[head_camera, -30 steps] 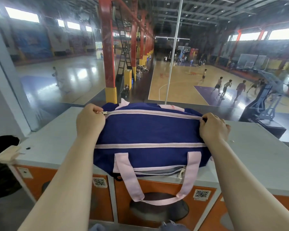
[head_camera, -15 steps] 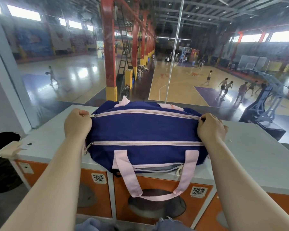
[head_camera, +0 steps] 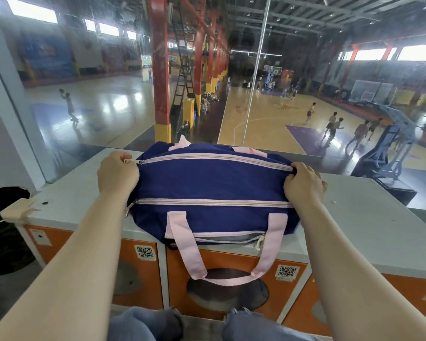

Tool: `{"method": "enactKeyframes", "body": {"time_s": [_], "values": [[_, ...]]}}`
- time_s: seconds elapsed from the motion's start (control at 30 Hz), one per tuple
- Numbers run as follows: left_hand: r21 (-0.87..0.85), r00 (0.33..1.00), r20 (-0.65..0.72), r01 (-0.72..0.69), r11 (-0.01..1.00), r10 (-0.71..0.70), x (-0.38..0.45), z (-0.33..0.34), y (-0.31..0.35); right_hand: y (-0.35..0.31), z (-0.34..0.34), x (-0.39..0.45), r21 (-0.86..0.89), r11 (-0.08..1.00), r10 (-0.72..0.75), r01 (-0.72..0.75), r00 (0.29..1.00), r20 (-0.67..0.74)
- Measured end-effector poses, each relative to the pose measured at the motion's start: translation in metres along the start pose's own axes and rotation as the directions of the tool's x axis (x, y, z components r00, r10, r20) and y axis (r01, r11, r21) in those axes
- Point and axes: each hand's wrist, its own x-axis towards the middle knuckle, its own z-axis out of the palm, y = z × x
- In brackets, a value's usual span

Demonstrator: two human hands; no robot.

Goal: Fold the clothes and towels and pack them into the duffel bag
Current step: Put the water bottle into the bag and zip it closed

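Since a second before, the left hand [head_camera: 118,174] had slid further left along the top zip [head_camera: 214,160], from a spot over the bag's [head_camera: 207,185] upper left corner to just past its left end, and the pull it pinched had gone with it; the zip lay closed along its whole visible run. That hand's fingers were curled tight on the pull at the bag's left tip. At the other end the right hand [head_camera: 304,184] gripped a bunch of blue cloth where the zip finished, fingers curled round it, holding as it had before. Between the two hands the bag lay flat on the grey top of the lockers [head_camera: 369,217], its long axis running left to right across the view, zip side up and slightly toward the glass [head_camera: 108,107] behind. Its left end pointed at the left hand, its right end at the right one. A second pink zip [head_camera: 212,203] ran parallel to the first, lower on the near face. One pink handle [head_camera: 221,267] drooped over the front edge of the lockers and hung in front of an orange door; the other handle [head_camera: 249,150] showed only as pink bits at the far rim. A small front pocket sat partly open near the handle's base. Knees in grey-blue cloth [head_camera: 145,323] showed at the bottom
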Motion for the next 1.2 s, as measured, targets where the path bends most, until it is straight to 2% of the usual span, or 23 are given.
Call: {"method": "enactKeyframes", "body": {"time_s": [0.1, 0.17, 0.23, 0.33, 0.4, 0.47, 0.57, 0.63, 0.7, 0.77, 0.83, 0.87, 0.93, 1.03, 1.13, 1.2], "values": [[0.162, 0.972, -0.03, -0.224, 0.961, 0.232, -0.018, 0.007, 0.025, -0.002, -0.004, -0.009, 0.067, 0.997, -0.034, 0.033, 0.999, 0.01], [0.266, 0.895, -0.036, -0.42, 0.868, 0.445, -0.035, 0.015, 0.043, -0.003, -0.007, -0.018, 0.076, 0.995, -0.058, 0.057, 0.998, 0.007], [0.183, 0.824, -0.007, -0.557, 0.81, 0.567, -0.053, 0.028, 0.054, -0.006, -0.01, -0.027, 0.082, 0.994, -0.076, 0.076, 0.997, 0.0], [-0.017, 0.721, 0.142, -0.683, 0.73, 0.678, -0.094, 0.048, 0.066, -0.016, -0.014, -0.043, 0.114, 0.987, -0.116, 0.116, 0.993, -0.008], [-0.076, 0.606, 0.29, -0.757, 0.649, 0.74, -0.122, 0.056, 0.073, -0.022, -0.018, -0.051, 0.119, 0.974, -0.19, 0.194, 0.981, -0.047], [-0.072, 0.488, 0.43, -0.821, 0.567, 0.76, -0.143, 0.064, 0.075, -0.024, -0.025, -0.059, 0.169, 0.936, -0.31, 0.309, 0.951, -0.021], [-0.047, 0.356, 0.584, -0.882, 0.469, 0.73, -0.161, 0.073, 0.072, -0.023, -0.037, -0.072, 0.212, 0.904, -0.405, 0.371, 0.902, 0.147], [-0.018, 0.294, 0.662, -0.914, 0.406, 0.69, -0.171, 0.078, 0.066, -0.015, -0.034, -0.072, 0.093, 0.936, -0.352, 0.34, 0.892, 0.283], [0.029, 0.283, 0.726, -0.923, 0.383, 0.627, -0.178, 0.082, 0.061, -0.006, -0.034, -0.07, -0.07, 0.973, -0.179, 0.222, 0.906, 0.384], [0.074, 0.308, 0.755, -0.917, 0.391, 0.579, -0.185, 0.086, 0.058, 0.003, -0.037, -0.071, -0.11, 0.993, 0.014, 0.043, 0.881, 0.473], [0.121, 0.358, 0.751, -0.901, 0.417, 0.554, -0.189, 0.09, 0.058, 0.009, -0.044, -0.078, -0.096, 0.988, 0.154, -0.121, 0.778, 0.609], [0.144, 0.388, 0.74, -0.889, 0.435, 0.549, -0.191, 0.092, 0.058, 0.01, -0.045, -0.083, -0.115, 0.982, 0.187, -0.148, 0.731, 0.657], [0.192, 0.444, 0.713, -0.868, 0.458, 0.542, -0.193, 0.095, 0.058, 0.015, -0.041, -0.088, -0.148, 0.978, 0.21, -0.149, 0.728, 0.653], [0.265, 0.502, 0.687, -0.846, 0.462, 0.525, -0.194, 0.101, 0.057, 0.019, -0.028, -0.09, -0.105, 0.99, 0.141, -0.099, 0.826, 0.546], [0.285, 0.521, 0.677, -0.837, 0.468, 0.52, -0.195, 0.108, 0.053, 0.023, -0.022, -0.093, -0.011, 0.999, 0.036, -0.035, 0.886, 0.462], [0.276, 0.526, 0.655, -0.835, 0.477, 0.542, -0.197, 0.112, 0.051, 0.026, -0.018, -0.092, -0.01, 1.0, 0.007, -0.002, 0.909, 0.417]]}}
